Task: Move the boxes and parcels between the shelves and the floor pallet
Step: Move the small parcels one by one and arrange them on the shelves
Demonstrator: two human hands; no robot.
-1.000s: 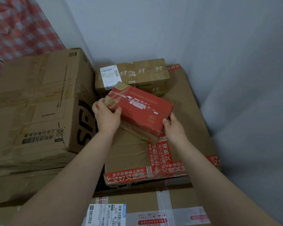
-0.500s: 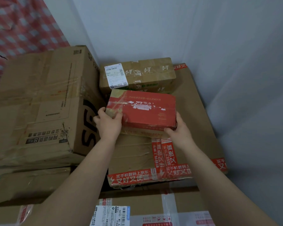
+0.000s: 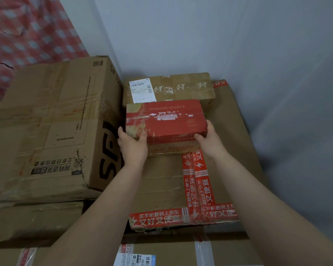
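While reaching fwd, gripping small red rectangular cardboard box [image 3: 165,121] at its near corners, w/ left hand [image 3: 132,144] curled round left corner, thumb on top, and right hand [image 3: 208,140] clasping right corner. Holding it level on, or just above, wide flat brown carton [image 3: 161,179] w/ red printed tape, directly in front of brown taped parcel [image 3: 181,87] w/ white label. Flanked on left by big brown SF-marked carton [image 3: 46,121].

red box [image 3: 166,120] level atop flat brown carton [image 3: 161,181], against taped parcel [image 3: 181,87]
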